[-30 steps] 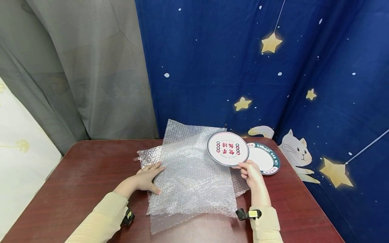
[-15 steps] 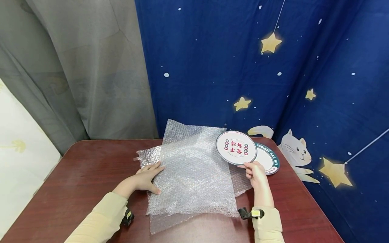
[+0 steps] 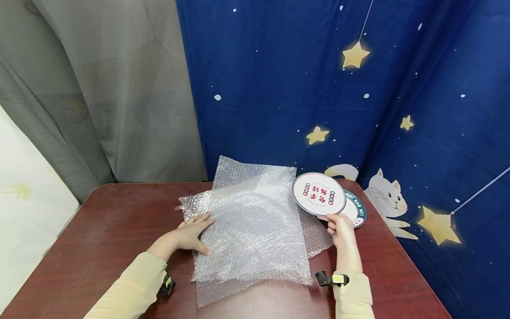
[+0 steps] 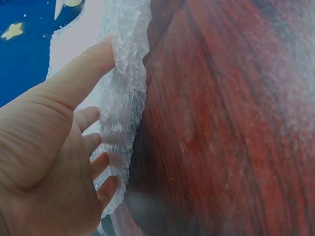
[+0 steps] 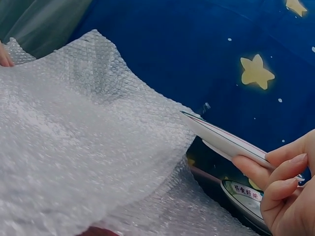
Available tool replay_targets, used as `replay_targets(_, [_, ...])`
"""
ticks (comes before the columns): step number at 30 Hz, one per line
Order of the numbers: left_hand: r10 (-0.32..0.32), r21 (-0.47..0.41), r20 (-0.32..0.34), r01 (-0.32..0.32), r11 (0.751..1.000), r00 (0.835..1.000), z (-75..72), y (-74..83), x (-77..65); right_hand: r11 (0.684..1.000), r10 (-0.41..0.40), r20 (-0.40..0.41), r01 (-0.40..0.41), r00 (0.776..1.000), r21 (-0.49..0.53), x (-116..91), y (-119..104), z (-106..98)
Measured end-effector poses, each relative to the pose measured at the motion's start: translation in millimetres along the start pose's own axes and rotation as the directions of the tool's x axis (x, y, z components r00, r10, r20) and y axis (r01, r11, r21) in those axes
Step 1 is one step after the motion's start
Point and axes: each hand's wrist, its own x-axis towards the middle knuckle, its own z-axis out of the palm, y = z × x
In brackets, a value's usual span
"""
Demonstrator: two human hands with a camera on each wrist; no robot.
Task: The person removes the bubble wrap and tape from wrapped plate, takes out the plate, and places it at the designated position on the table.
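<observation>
My right hand (image 3: 340, 226) pinches the near rim of a white oval plate (image 3: 318, 193) that has red characters in its middle and a thin dark rim. In the right wrist view this plate (image 5: 224, 142) appears edge-on, tilted, between thumb and fingers. It overlaps a second oval plate (image 3: 356, 209), green-rimmed with lettering, at the table's right side. Sheets of clear bubble wrap (image 3: 255, 243) are spread in the middle, one over another, with a faint oval outline showing through. Along their left edge rests my left hand (image 3: 191, 235), fingers spread; in its wrist view the thumb touches the wrap (image 4: 125, 93).
The dark red wooden table (image 3: 119, 230) carries everything. Behind it hang a grey curtain (image 3: 131, 97) and a blue curtain (image 3: 259, 88) with stars and a cat. Each wrist wears a black camera strap (image 3: 331, 279).
My right hand has carried the red-lettered plate rightward, off the bubble wrap and farther over the green-rimmed plate. The left hand has stayed in place.
</observation>
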Motion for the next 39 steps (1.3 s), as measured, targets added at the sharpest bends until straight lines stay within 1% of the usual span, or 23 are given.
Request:
replay_targets(12, [0.007, -0.013, 0.004, -0.007, 1.000, 1.000, 0.0, -1.0, -0.6, 0.999, -0.003, -0.018, 0.004, 1.000, 0.038, -2, -1, -13])
replay_targets(18, [0.009, -0.012, 0.001, -0.009, 1.000, 1.000, 0.0, -1.0, -0.6, 0.998, 0.001, -0.046, 0.002, 0.999, 0.056, -2, -2, -17])
replay_targets(26, [0.003, -0.013, 0.002, -0.003, 1.000, 1.000, 0.3, -1.3, -1.2, 0.997, 0.010, -0.116, -0.001, 0.993, 0.077, 0, 0, -23])
replay_targets(39, [0.013, -0.020, -0.002, -0.013, 1.000, 1.000, -1.0, -0.4, -2.4, 0.998, -0.022, -0.216, 0.032, 0.976, 0.045, 1, 3, -31])
